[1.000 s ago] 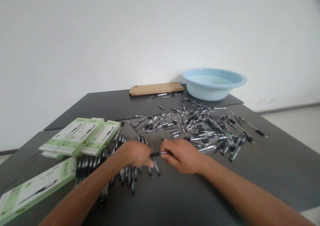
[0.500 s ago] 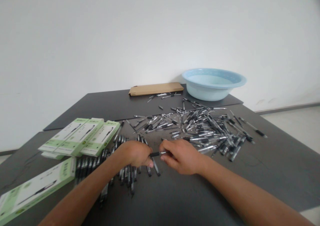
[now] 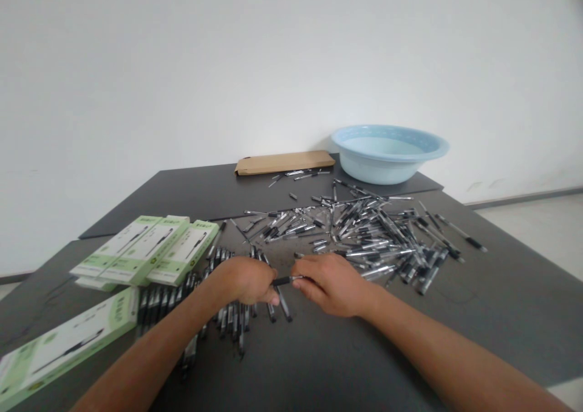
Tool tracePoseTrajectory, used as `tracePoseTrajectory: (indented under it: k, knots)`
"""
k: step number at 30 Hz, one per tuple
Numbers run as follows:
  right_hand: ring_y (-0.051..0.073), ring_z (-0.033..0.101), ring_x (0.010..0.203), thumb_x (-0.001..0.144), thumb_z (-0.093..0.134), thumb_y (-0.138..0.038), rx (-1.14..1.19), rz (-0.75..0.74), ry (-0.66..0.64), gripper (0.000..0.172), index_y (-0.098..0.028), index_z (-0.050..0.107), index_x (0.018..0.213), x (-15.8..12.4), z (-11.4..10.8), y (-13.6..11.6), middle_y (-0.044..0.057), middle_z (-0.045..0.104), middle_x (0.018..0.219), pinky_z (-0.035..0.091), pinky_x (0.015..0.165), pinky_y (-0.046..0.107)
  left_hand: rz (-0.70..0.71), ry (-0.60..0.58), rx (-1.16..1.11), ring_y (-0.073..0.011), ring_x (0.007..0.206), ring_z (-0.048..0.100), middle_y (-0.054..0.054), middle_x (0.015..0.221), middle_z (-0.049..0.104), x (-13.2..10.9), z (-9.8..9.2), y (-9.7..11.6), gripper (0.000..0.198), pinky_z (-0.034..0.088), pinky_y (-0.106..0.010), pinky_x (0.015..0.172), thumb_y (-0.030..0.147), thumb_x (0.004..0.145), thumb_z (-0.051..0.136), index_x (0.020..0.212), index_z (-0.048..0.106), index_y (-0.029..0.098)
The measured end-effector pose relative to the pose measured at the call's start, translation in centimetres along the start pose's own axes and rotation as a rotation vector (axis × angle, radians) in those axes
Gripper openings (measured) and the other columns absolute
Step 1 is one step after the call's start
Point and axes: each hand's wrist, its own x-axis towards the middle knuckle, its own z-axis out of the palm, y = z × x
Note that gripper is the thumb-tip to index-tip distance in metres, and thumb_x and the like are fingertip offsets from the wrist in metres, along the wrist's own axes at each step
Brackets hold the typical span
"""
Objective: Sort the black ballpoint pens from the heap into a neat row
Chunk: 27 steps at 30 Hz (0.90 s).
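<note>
A pen (image 3: 283,281) with a black grip lies level between my two hands, low over the dark table. My left hand (image 3: 251,281) is closed round its barrel, which the fingers mostly hide. At the tip end, the fingers of my right hand (image 3: 331,284) pinch it; whatever else may be in that pinch is hidden. Beneath and beside my left forearm lie capped black pens (image 3: 234,322) in a rough row. Past my right hand spreads a loose heap of clear and black pen parts (image 3: 382,236).
Several green-and-white pen boxes (image 3: 175,251) lie at the left, one box (image 3: 68,345) nearer me. A flat brown cardboard piece (image 3: 285,162) and a light blue basin (image 3: 387,168) are at the back by the white wall. Thin pen parts (image 3: 300,174) lie before the cardboard.
The fingers of my right hand have shifted slightly at the pen's tip end. My left hand and the pen hold the same place.
</note>
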Motion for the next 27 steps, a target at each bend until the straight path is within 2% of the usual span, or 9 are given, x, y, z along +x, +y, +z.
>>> tracePoseTrajectory:
  k: [2, 4, 12, 22, 27]
  knots:
    - [0.016, 0.059, 0.078, 0.100, 0.046, -0.030, -0.001, -0.002, 0.005, 0.018, -0.019, 0.057, 0.092, 0.0, 0.0, 0.0, 0.005, 0.066, 0.089, 0.031, 0.066, 0.026, -0.043, -0.085, 0.038, -0.0374, 0.101, 0.069, -0.022, 0.116, 0.072, -0.3, -0.5, 0.4, 0.046, 0.053, -0.042, 0.081, 0.038, 0.091, 0.056, 0.126, 0.066, 0.011]
    - [0.016, 0.059, 0.078, 0.100, 0.044, -0.031, -0.004, -0.002, 0.009, 0.020, -0.019, 0.057, 0.091, 0.0, 0.0, 0.0, 0.004, 0.066, 0.088, 0.031, 0.066, 0.026, -0.059, -0.114, 0.044, -0.0372, 0.105, 0.068, -0.021, 0.120, 0.070, -0.6, -0.9, 0.8, 0.046, 0.053, -0.042, 0.085, 0.038, 0.092, 0.055, 0.128, 0.064, 0.010]
    - [0.016, 0.059, 0.077, 0.101, 0.043, -0.032, -0.010, -0.003, 0.018, 0.021, -0.019, 0.057, 0.090, 0.0, 0.2, 0.1, 0.004, 0.066, 0.086, 0.031, 0.065, 0.027, -0.058, -0.113, 0.043, -0.0361, 0.107, 0.068, -0.020, 0.122, 0.070, -1.1, -1.3, 1.3, 0.043, 0.053, -0.041, 0.088, 0.036, 0.095, 0.053, 0.127, 0.065, 0.011]
    - [0.016, 0.060, 0.076, 0.102, 0.042, -0.032, 0.031, -0.039, 0.036, 0.025, -0.019, 0.059, 0.088, 0.0, 0.0, 0.1, 0.004, 0.066, 0.084, 0.031, 0.065, 0.027, -0.018, -0.113, 0.036, -0.0363, 0.104, 0.068, -0.020, 0.121, 0.071, -1.0, -1.0, 0.6, 0.045, 0.053, -0.041, 0.085, 0.038, 0.093, 0.055, 0.127, 0.065, 0.012]
    - [0.017, 0.062, 0.078, 0.098, 0.050, -0.036, 0.046, -0.009, 0.067, 0.018, -0.020, 0.058, 0.105, -0.2, 0.2, -0.1, 0.004, 0.069, 0.091, 0.032, 0.066, 0.027, -0.020, -0.103, 0.041, -0.0372, 0.104, 0.068, -0.020, 0.117, 0.072, -1.2, -1.0, 0.4, 0.044, 0.053, -0.041, 0.082, 0.036, 0.092, 0.054, 0.128, 0.064, 0.011]
